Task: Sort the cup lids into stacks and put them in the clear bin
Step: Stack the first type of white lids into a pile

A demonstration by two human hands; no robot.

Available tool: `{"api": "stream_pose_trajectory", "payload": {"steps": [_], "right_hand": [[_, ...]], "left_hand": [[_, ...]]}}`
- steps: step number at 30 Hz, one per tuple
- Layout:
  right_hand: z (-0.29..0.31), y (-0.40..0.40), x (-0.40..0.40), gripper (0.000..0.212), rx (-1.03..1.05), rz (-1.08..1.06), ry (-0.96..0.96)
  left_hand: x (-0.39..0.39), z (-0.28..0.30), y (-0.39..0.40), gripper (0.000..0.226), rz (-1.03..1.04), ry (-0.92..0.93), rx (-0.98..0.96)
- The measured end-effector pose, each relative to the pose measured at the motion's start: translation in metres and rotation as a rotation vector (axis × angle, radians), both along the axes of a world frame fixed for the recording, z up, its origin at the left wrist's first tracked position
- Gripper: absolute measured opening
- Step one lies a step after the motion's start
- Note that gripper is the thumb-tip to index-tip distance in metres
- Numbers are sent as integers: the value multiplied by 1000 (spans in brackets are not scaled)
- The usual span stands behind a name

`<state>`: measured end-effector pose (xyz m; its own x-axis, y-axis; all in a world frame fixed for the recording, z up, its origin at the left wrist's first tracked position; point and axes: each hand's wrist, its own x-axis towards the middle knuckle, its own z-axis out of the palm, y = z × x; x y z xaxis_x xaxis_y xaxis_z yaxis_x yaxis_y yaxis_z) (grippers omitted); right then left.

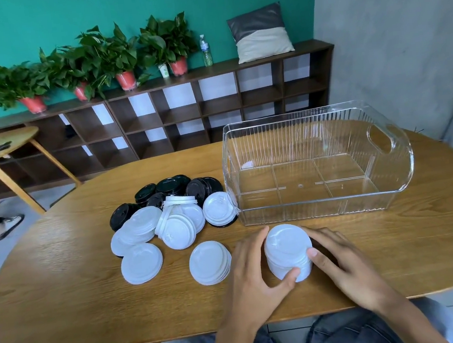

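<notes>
Cupping one white lid stack [288,251]: left hand [253,269], right hand [341,262].

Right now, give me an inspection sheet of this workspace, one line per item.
Surface: oval wooden table, bare wood near the edges.
Job's things: white lid stack upright before the clear bin, which holds nothing; second white stack leaning beside it; single white lid; mixed pile of white lids and black lids behind.
Clutter: nothing seen.
Grippers: left hand and right hand cup the upright stack, fingers curled round it.
Cables: nothing seen.
Surroundings: cubby shelf with potted plants, bottle, cushion; another person's feet at left.
</notes>
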<state>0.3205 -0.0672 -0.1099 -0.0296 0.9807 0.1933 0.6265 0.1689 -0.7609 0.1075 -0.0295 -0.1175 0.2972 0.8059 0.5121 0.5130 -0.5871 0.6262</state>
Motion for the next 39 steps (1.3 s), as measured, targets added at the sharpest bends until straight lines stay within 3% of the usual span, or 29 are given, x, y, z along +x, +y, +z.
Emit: {"api": "stream_pose_trajectory", "payload": {"steps": [15, 29, 39], "right_hand": [[-2, 1, -2, 47, 27, -25, -32], [-5, 2, -4, 42, 66, -29, -115], [-2, 2, -5, 50, 52, -37, -105]], "left_hand": [[0, -2, 1, 77, -16, -23, -146], [2, -3, 2, 77, -19, -103, -132], [2, 2, 0, 72, -20, -136, -133]]}}
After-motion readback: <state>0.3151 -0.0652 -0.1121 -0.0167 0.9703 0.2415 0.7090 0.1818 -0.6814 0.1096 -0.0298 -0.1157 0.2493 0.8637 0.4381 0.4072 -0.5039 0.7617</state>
